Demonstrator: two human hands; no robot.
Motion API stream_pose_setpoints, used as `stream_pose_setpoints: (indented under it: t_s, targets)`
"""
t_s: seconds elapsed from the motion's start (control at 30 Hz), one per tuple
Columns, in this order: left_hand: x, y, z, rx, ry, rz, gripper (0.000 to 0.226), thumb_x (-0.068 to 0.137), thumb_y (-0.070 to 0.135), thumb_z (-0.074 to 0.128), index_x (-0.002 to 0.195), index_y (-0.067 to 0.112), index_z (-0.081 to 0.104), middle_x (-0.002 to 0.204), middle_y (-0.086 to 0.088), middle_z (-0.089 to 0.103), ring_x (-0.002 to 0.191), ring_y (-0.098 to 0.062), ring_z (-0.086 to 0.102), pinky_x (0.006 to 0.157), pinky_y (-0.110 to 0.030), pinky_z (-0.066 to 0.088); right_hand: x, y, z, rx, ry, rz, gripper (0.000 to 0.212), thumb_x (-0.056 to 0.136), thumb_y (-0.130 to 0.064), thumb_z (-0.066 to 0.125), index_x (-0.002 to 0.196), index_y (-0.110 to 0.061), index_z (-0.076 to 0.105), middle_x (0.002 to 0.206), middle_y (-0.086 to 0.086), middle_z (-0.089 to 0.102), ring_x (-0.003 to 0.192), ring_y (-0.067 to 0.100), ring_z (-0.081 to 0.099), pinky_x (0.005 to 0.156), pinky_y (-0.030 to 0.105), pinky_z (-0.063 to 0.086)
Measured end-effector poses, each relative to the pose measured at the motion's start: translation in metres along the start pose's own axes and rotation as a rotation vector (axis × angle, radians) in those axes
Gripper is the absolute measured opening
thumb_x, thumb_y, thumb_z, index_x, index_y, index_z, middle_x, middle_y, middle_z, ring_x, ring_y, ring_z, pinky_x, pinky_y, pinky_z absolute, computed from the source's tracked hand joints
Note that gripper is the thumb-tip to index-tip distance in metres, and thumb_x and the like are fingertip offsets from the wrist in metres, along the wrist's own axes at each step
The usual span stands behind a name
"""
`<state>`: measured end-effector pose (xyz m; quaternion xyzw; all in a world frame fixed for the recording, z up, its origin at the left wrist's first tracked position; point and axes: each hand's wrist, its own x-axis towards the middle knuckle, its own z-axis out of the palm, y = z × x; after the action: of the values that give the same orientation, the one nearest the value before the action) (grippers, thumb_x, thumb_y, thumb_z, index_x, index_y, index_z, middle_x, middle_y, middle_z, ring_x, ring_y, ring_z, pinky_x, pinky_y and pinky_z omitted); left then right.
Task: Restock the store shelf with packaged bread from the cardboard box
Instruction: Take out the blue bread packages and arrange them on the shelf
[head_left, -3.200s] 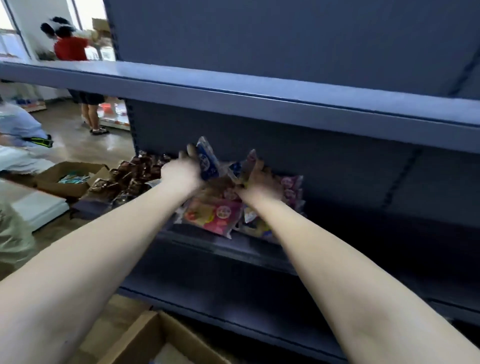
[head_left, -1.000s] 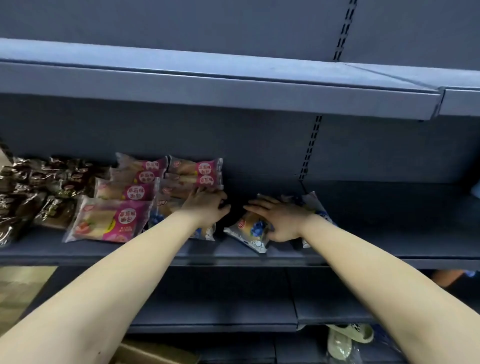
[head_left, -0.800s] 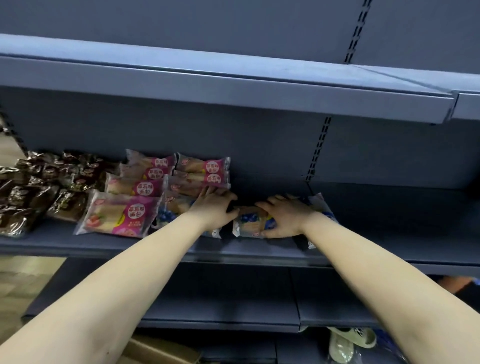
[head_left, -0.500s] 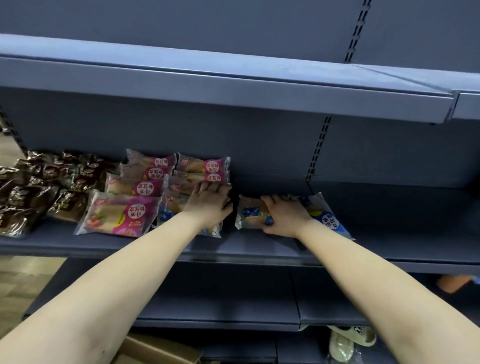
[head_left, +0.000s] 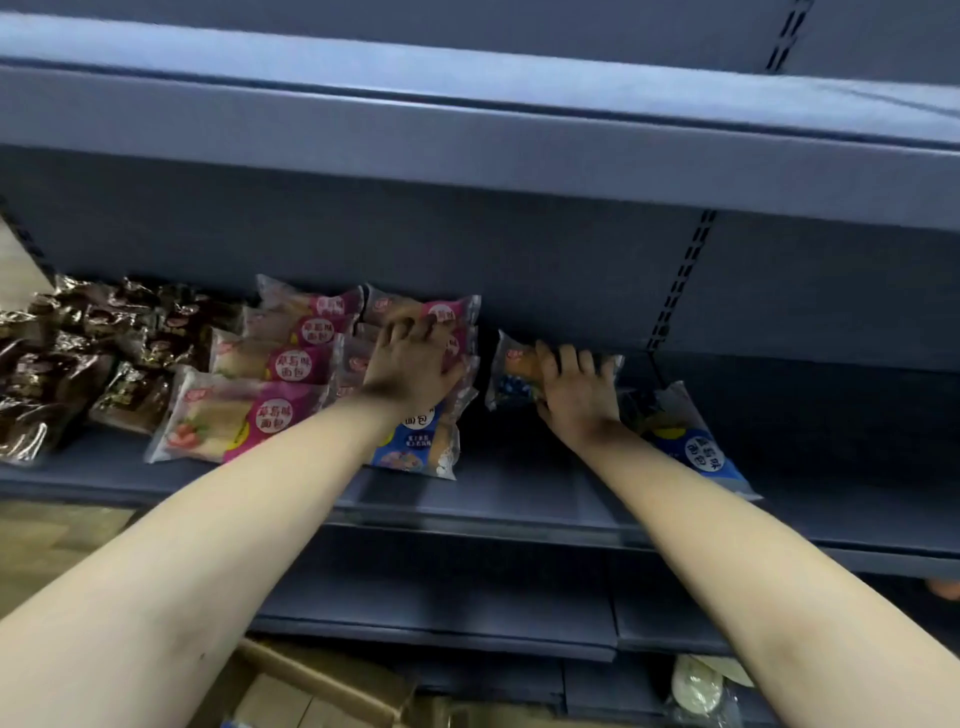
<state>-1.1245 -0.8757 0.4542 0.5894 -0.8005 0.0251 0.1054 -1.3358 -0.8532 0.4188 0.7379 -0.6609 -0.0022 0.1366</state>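
Blue-labelled bread packet (head_left: 511, 376) lay on the grey shelf (head_left: 519, 499) under the right hand (head_left: 574, 397), which gripped it, probably to align it; the left hand (head_left: 410, 371) pressed flat, not grasping, on pink packets (head_left: 291, 358). The cardboard box (head_left: 322, 691) was cut off below.

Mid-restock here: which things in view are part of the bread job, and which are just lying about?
Job:
- left hand on the pink bread packs
- right hand on a blue bread pack
- second blue bread pack
- shelf
- cardboard box

Lying about:
- brown wrapped snacks
- clear bag on the floor
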Motion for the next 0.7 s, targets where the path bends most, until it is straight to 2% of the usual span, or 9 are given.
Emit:
stream_pose_setpoints:
  t_s: [0.27, 0.7]
  targets:
    - [0.033, -0.013, 0.017, -0.023, -0.034, -0.028, 0.063, 0.092, 0.045, 0.044, 0.146, 0.017, 0.03, 0.151, -0.011, 0.03, 0.139, -0.034, 0.024, 0.114, -0.045, 0.017, 0.047, 0.001, 0.017, 0.055, 0.028, 0.034, 0.072, 0.091, -0.021, 0.054, 0.15, -0.011, 0.015, 0.139, 0.016, 0.034, 0.127, 0.038, 0.034, 0.112, 0.057, 0.011]
    - [0.062, -0.022, 0.034, -0.03, -0.155, -0.065, 0.07, 0.093, 0.052, 0.037, 0.151, 0.021, 0.014, 0.16, -0.005, 0.006, 0.145, -0.035, 0.005, 0.117, -0.052, 0.006, 0.099, -0.013, 0.031, 0.067, 0.022, 0.016, 0.081, 0.085, -0.01, 0.059, 0.15, -0.012, 0.011, 0.145, 0.015, 0.026, 0.135, 0.037, 0.023, 0.114, 0.059, 0.006]
